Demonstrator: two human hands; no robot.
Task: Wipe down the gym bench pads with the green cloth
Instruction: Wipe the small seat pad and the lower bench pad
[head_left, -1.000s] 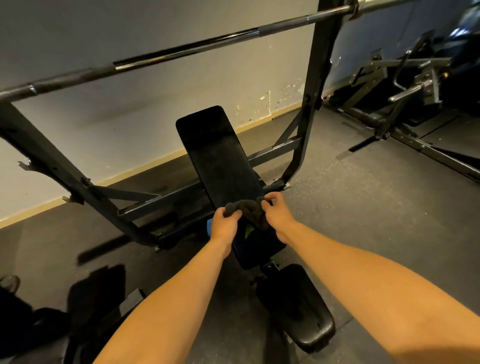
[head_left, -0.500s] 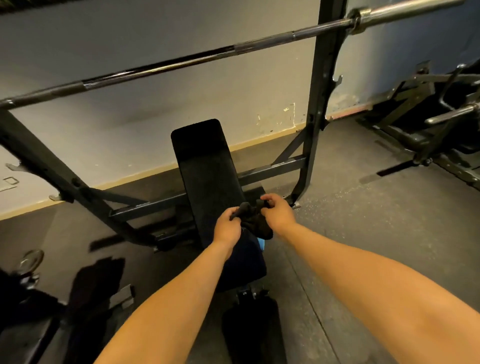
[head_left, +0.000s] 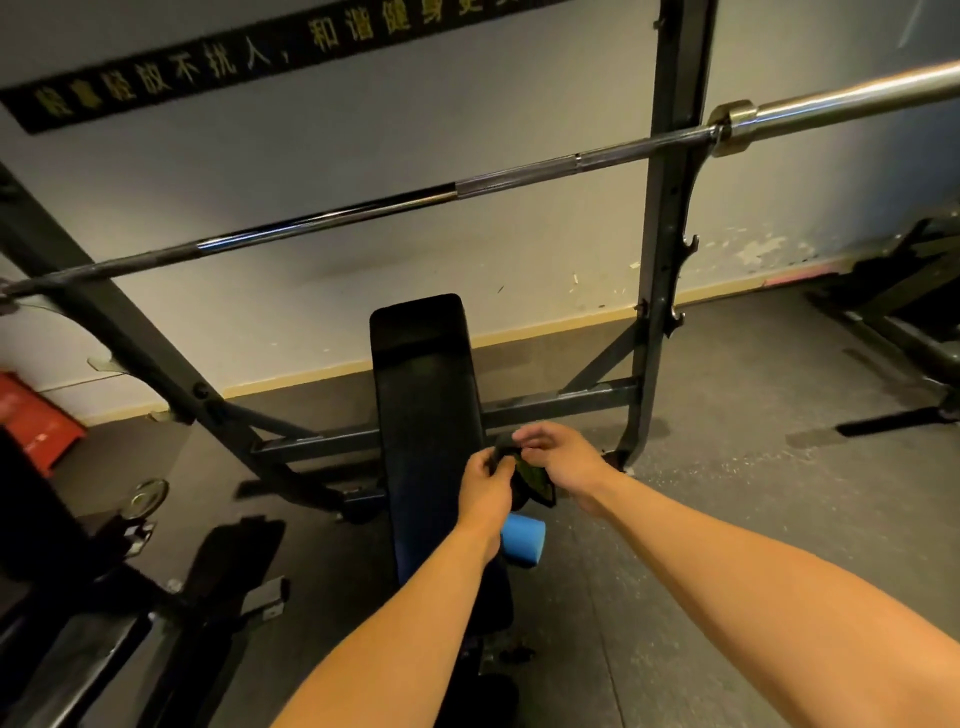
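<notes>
A long black bench back pad (head_left: 423, 395) slopes up toward the wall under the barbell. Both my hands are in front of its lower right side. My left hand (head_left: 485, 488) grips a dark, bunched cloth (head_left: 530, 475) that shows a green patch. My right hand (head_left: 563, 457) pinches the cloth's upper edge with curled fingers. The cloth hangs between the two hands, just above the pad's right edge. A blue foam roller (head_left: 522, 538) sticks out from the bench below my left wrist. The seat pad near me is mostly hidden by my left forearm.
A steel barbell (head_left: 467, 187) lies across the rack's dark uprights (head_left: 670, 234) above the bench. Another dark bench (head_left: 93, 639) stands at the lower left, with a red box (head_left: 36, 421) behind it. More gym equipment (head_left: 904, 306) sits at the right by the wall.
The view has tilted up and shifted, so the wall sign now shows. Both hands have drawn closer together and bunched the cloth tighter, exposing its green side and the blue roller below.
</notes>
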